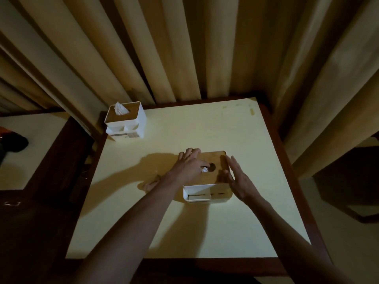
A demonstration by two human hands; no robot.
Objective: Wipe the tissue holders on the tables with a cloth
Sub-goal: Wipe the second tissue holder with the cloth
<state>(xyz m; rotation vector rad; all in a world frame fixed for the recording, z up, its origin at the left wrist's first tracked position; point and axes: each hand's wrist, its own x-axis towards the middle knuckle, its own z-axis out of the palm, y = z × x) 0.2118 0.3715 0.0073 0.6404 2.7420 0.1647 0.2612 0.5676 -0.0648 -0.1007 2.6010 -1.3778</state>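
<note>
A white tissue holder with a wooden lid (217, 160) stands at the middle of the cream table (205, 228). My left hand (188, 165) rests on the left part of the lid, fingers spread over its far edge and thumb beside the round hole, where a bit of white tissue (204, 170) shows. My right hand (240, 179) lies flat, fingers straight, against the holder's right side. A second white tissue holder (127, 121), tissue sticking up from its top, stands at the table's far left corner. A brownish cloth (150, 184) lies crumpled on the table, partly under my left forearm.
Beige curtains (184, 48) hang right behind the table's far edge. The table has a dark wooden rim. Another cream table (30, 160) stands to the left with a dark object (14, 142) on it. Dark furniture (348, 191) is at the right.
</note>
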